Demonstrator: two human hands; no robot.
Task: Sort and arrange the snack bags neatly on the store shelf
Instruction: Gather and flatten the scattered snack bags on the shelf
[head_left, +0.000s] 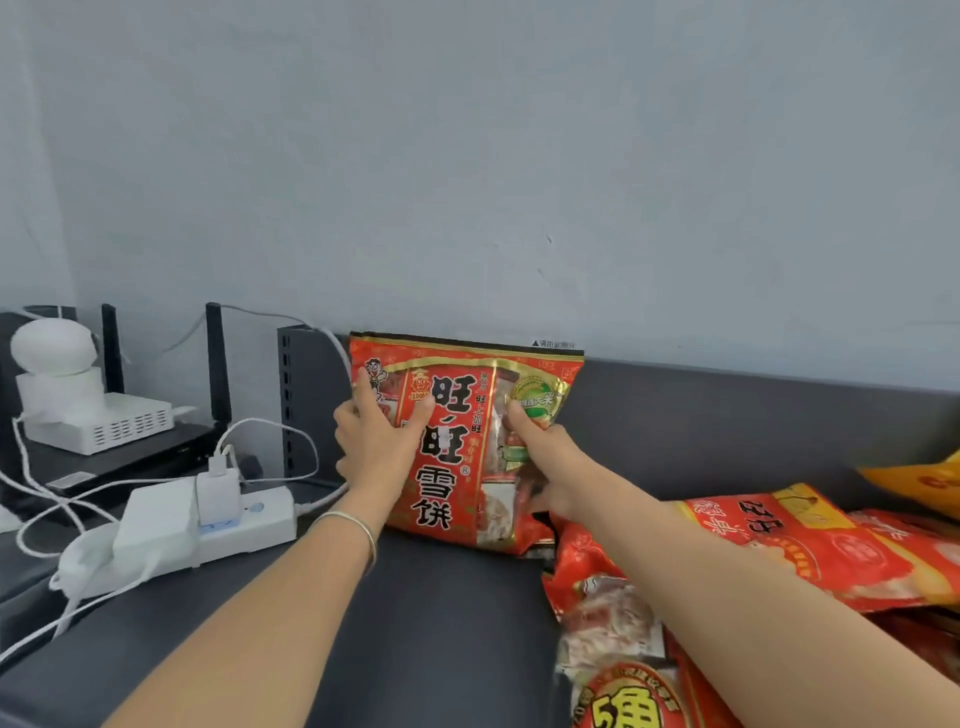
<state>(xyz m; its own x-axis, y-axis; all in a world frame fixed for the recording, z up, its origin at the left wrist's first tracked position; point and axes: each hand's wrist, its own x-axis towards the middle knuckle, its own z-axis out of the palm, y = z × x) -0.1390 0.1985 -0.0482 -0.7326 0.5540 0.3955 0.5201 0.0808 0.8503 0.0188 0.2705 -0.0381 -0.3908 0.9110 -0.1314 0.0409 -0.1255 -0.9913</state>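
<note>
Red snack bag (452, 488) stands upright at the back of the dark shelf (441, 613), held by both hands.
Its long axis runs vertically: sealed top edge up against the grey wall (467, 156), printed front facing the camera, bottom on the shelf. The left hand (376, 441) grips its left edge, thumb across the front; the right hand (543, 457) pinches its right side. More red bags (810, 556) lie flat in a loose pile to the right.

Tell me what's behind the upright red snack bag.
Above and beside the upright red bag, the dark shelf back and grey wall show. The stretch directly behind it is covered by the bag.
</note>
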